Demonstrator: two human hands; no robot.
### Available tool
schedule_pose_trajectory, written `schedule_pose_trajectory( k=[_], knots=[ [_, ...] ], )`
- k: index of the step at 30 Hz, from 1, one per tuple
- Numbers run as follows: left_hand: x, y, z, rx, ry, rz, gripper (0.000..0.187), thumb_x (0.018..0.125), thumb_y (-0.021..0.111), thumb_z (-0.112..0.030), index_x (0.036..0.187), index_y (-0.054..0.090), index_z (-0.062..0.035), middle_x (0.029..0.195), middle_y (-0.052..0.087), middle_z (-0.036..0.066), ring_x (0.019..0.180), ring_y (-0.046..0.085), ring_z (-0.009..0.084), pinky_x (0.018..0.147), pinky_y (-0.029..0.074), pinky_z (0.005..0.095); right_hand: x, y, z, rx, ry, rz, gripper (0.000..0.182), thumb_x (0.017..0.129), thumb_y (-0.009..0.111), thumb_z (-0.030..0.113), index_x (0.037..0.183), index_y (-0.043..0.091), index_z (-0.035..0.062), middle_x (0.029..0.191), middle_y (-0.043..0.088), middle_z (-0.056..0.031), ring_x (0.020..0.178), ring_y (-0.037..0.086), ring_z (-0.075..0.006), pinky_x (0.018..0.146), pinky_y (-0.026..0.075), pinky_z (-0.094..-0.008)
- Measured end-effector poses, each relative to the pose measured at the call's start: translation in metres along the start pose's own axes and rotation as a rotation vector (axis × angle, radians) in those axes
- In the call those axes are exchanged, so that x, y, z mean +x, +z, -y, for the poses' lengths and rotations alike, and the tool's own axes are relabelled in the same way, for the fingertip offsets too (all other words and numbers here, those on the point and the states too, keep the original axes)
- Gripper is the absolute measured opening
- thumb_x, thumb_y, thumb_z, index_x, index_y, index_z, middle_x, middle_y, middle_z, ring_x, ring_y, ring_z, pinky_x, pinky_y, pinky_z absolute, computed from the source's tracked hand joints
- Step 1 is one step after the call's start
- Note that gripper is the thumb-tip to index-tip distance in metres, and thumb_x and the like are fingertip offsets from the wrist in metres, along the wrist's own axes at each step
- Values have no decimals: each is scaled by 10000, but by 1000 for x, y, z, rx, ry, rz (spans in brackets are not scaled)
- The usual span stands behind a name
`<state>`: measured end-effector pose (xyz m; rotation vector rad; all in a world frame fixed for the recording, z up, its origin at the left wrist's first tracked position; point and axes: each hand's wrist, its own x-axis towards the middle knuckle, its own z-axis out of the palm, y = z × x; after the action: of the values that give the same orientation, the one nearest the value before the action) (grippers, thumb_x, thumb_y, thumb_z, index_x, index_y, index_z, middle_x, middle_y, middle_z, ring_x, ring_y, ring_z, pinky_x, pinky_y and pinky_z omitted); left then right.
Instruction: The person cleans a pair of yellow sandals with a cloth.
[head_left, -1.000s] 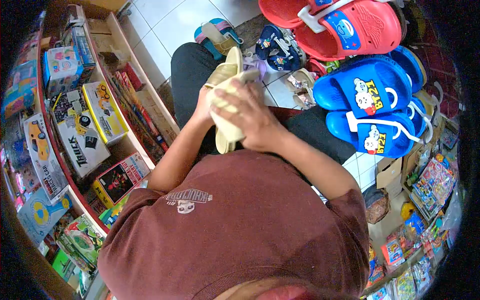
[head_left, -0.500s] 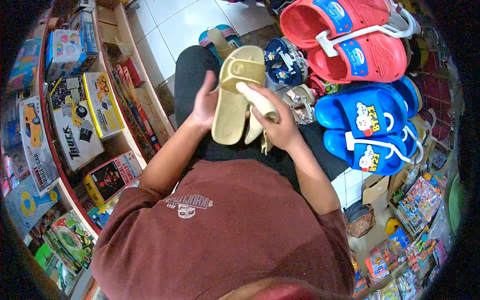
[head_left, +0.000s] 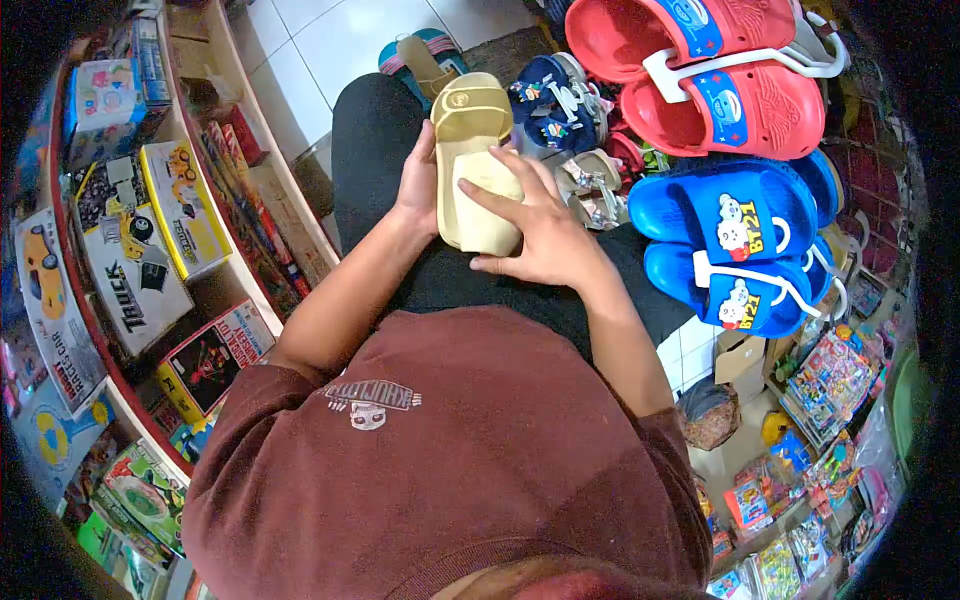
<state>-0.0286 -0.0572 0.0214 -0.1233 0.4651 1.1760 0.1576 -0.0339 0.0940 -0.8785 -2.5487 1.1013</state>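
An olive-tan slide sandal point(head_left: 470, 115) is held over my lap, its strap end pointing away from me. My left hand point(head_left: 420, 185) grips the sandal's left edge, thumb along the side and the other fingers hidden beneath. My right hand point(head_left: 545, 225) lies over the heel half, its fingers pressing a folded cream cloth point(head_left: 488, 180) against the footbed. The cloth covers most of the heel end, and part of it is under my fingers.
Red clogs point(head_left: 770, 110) and blue slides point(head_left: 755, 225) hang on white hangers at the right. Small navy sandals point(head_left: 550, 125) and a teal-edged slipper point(head_left: 430, 50) lie ahead. Boxed toys point(head_left: 130, 250) fill the left shelf. Packaged toys point(head_left: 830, 370) lie at the lower right.
The cream cloth, bunched beside the sandal before, now lies spread on its footbed under my right hand. My left hand has closed onto the sandal's edge, and the sandal has shifted slightly away.
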Motion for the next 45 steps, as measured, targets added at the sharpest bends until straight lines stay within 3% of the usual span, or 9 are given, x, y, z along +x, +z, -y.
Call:
schedule_pose_trajectory(
  k=[3,12,18,20,26,30,31,39,45],
  knots=[
    [5,-9,-2,29,-23,-25,716,978,240,-611,1465,349,-97,1416,466,196,1272,497,361,1080,397,516,5,1,-3,53,-17,-56,826,604,874,351,1362,548,309,1453,346,-184,1274,440,-403,1066,392,-469],
    [5,11,9,225,28,-103,728,971,278,-635,1430,390,-81,1374,516,165,1245,528,325,1069,411,481,16,-8,6,361,385,-220,509,734,813,240,1157,599,55,1173,568,-180,1123,568,-330,928,474,-408],
    [7,5,9,179,78,-116,703,972,279,-633,1398,437,-97,1333,554,152,1199,563,312,1040,443,472,31,30,26,-131,525,-340,480,737,774,394,1084,648,88,1189,543,-172,1101,562,-367,922,463,-460],
    [3,10,7,166,113,-110,696,975,274,-630,1399,437,-102,1335,552,152,1197,565,310,1034,449,474,28,40,14,-171,447,-380,580,770,724,484,1199,615,110,1227,501,-175,1088,556,-382,924,465,-459],
    [0,9,5,186,142,-158,775,949,211,-681,1420,409,-100,1351,532,187,1218,544,358,1045,428,529,13,34,0,116,301,-299,642,831,669,517,1362,541,179,1245,482,-230,1131,535,-418,977,440,-465],
    [-1,8,7,249,107,-152,792,946,191,-688,1433,394,-97,1373,513,189,1236,531,356,1049,426,517,16,34,8,78,503,-206,574,873,664,417,1395,504,239,1171,515,-252,1108,548,-438,930,470,-471],
    [-2,9,8,252,86,-149,797,946,185,-690,1435,391,-97,1378,510,188,1239,529,355,1050,427,510,16,41,3,-26,378,-354,534,879,659,391,1365,531,210,1089,542,-240,1028,576,-432,869,486,-476],
    [-6,12,19,365,58,-201,658,1015,259,-562,1440,361,-71,1375,496,133,1232,527,269,1037,436,397,31,43,0,-72,461,-545,343,890,603,234,1195,614,77,1008,563,-235,871,603,-430,734,495,-491],
    [2,-11,24,684,286,-159,578,1052,273,-447,1486,272,-66,1427,426,126,1301,433,224,1092,344,364,42,48,-13,-51,578,-525,263,844,599,221,1032,623,39,944,614,-227,869,616,-434,758,505,-501]
  ],
)
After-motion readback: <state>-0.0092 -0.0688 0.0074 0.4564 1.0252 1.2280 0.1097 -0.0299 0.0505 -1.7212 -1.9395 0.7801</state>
